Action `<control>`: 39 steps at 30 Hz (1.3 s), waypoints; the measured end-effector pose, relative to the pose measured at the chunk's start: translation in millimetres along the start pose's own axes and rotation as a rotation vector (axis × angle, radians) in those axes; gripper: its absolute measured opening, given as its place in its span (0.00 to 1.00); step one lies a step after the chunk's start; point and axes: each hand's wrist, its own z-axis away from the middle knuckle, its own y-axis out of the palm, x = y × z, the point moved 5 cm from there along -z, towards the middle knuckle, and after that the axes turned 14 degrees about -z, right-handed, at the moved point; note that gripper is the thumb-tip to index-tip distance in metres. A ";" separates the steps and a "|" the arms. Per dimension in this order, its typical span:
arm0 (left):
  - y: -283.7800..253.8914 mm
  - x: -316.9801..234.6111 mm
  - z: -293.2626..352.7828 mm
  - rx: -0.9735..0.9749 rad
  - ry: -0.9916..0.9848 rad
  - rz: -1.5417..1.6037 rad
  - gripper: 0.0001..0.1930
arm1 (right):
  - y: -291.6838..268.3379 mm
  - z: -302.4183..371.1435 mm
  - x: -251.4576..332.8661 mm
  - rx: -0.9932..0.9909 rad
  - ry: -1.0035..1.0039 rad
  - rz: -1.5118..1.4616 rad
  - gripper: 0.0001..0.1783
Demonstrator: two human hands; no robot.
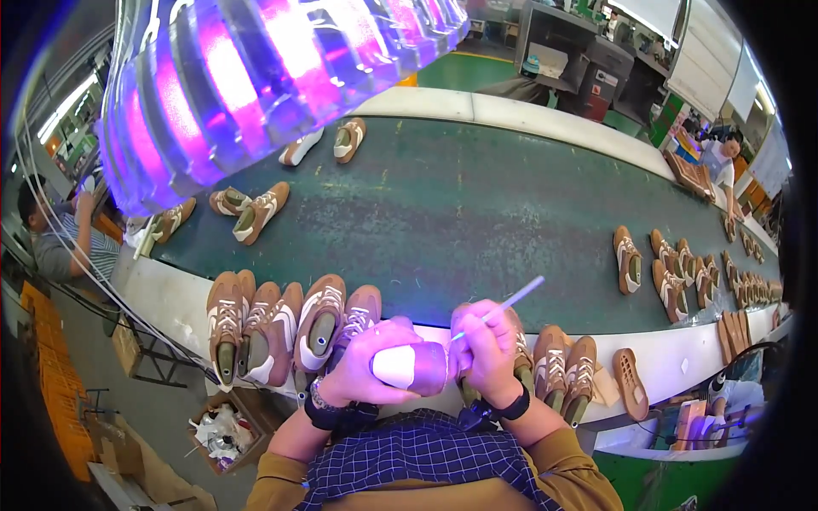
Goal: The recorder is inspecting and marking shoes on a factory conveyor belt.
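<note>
Just below the middle of the view, toward 6 o'clock, the held shoe is lifted in front of the worktop, its pale rounded patch turned up to the eye. The left hand wraps it from the 9 o'clock side, fingers closed firmly on the body, and the right hand comes in from 3 o'clock with its fingers pinched on a thin stick, which slants away toward 2 o'clock. The tip reaches the shoe's upper right edge, though at this scale I cannot fairly tell whether it touches or stops just short. To work well here, the left grip should be the anchor: snug enough that the shoe cannot roll under the tip, yet not squeezing it out of shape, and with the fingers clear of the edge being worked. The stick is probably best guided by small finger movements with light pressure, turning the shoe to bring fresh edge round rather than bending the right wrist. The glowing purple lamp hangs toward 11 o'clock, so tilting the edge that way should show it more clearly. Elbows want to be tucked in, since the laced shoes at 10 o'clock and the loose brown sole at 3 o'clock leave little room sideways.
</note>
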 end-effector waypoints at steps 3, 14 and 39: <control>-0.3 3.6 4.0 -0.030 0.027 -0.016 0.31 | -5.8 -3.7 1.3 -0.091 -0.067 -0.253 0.08; 2.1 -15.4 -16.6 0.143 0.196 -0.203 0.31 | -65.0 63.3 -81.2 -0.067 1.057 -0.408 0.36; 79.2 47.7 81.4 -0.077 -0.531 1.267 0.57 | -54.9 37.1 -19.2 0.022 -0.196 0.978 0.37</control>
